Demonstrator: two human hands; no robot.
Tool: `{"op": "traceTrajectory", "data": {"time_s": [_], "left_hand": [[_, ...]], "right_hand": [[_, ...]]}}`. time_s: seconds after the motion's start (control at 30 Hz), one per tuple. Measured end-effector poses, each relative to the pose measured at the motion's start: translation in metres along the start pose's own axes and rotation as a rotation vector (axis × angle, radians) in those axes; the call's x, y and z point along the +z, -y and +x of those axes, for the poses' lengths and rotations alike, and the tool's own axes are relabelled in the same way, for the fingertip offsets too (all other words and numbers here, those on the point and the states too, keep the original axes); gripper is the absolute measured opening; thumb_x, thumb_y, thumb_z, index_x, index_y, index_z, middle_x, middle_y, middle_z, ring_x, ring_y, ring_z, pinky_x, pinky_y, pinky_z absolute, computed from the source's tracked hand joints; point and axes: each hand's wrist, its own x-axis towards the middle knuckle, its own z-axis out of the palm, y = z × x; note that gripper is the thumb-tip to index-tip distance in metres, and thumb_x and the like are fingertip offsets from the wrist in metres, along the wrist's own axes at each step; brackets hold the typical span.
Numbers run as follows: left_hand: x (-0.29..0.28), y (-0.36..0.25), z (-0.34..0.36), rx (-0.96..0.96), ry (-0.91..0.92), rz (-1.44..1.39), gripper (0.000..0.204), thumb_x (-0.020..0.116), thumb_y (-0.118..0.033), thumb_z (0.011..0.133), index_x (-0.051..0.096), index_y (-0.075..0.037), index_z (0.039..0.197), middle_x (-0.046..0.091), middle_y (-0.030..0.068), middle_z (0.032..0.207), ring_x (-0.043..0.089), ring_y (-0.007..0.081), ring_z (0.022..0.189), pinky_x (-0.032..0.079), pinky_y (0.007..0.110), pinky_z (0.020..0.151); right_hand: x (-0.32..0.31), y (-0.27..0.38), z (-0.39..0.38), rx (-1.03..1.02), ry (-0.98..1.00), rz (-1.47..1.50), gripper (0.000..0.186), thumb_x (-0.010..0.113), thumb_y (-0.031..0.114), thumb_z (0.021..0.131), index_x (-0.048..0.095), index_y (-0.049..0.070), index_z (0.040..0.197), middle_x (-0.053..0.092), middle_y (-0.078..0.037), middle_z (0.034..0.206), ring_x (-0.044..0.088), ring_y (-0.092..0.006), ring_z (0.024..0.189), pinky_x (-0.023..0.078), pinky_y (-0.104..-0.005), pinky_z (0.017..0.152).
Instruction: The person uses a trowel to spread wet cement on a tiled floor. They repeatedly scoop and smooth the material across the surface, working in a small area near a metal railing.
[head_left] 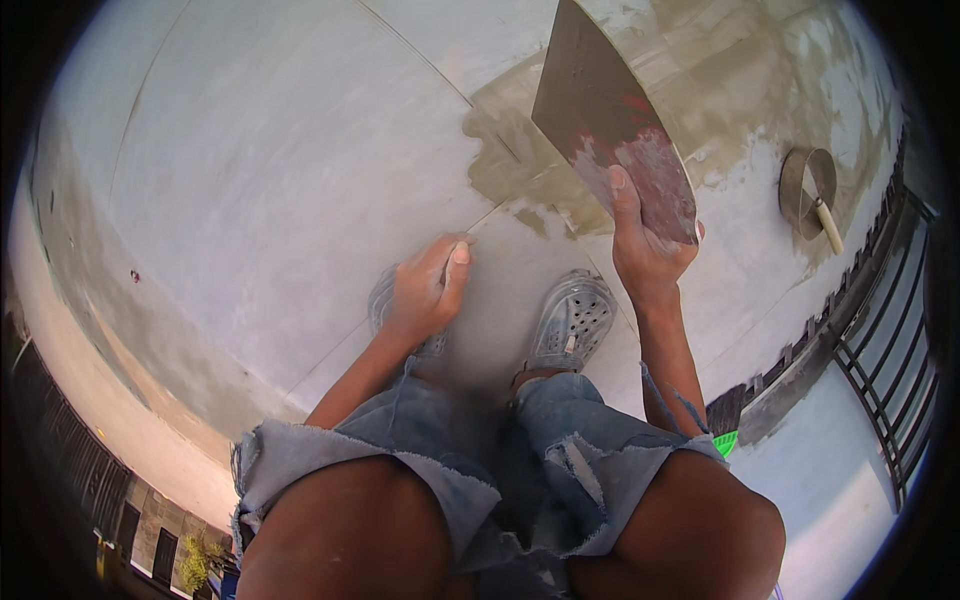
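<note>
My right hand [652, 245] grips the lower end of a wide, thin, flat sheet [610, 105], with the thumb laid on its face. The sheet is dull grey-brown at the top and reddish below, with pale smears near my thumb. It tilts up and away over a wet grey-brown patch of coating [505, 165] on the pale floor [250, 180]. In front of my left shoe, my left hand [428, 287] is closed, thumb against the curled fingers. Whatever it may hold is hidden. Pale dust or paste marks both hands.
At the right lies a round shallow pan [797, 200] with a light-handled tool [830, 228] against it. Beyond it runs a dark metal railing [880, 350]. My dusty clogs [575, 318] stand on the floor. A bit of green plastic [726, 442] shows beside my right knee.
</note>
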Motion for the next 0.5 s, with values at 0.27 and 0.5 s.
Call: {"op": "traceTrajectory", "data": {"time_s": [0.27,0.5], "left_hand": [[0.001,0.002,0.0,0.017,-0.023,-0.021,0.031,0.056,-0.027,0.112,0.074,-0.002,0.11,0.073,0.0119,0.086,0.072,0.0268,0.074,0.056,0.036,0.069],[0.0,0.004,-0.003,0.02,-0.01,-0.005,0.03,0.057,-0.026,0.111,0.074,-0.002,0.111,0.073,0.0124,0.087,0.072,0.0262,0.074,0.056,0.036,0.069]], "right_hand": [[0.001,0.0,0.002,-0.075,-0.042,0.007,0.03,0.079,0.0,0.096,0.074,-0.013,0.123,0.082,-0.018,0.109,0.079,-0.0185,0.095,0.061,-0.0287,0.082],[-0.002,0.0,-0.009,-0.103,0.037,-0.123,0.026,0.082,-0.001,0.092,0.077,-0.01,0.116,0.082,-0.02,0.101,0.081,-0.0217,0.087,0.061,-0.0287,0.077]]}}
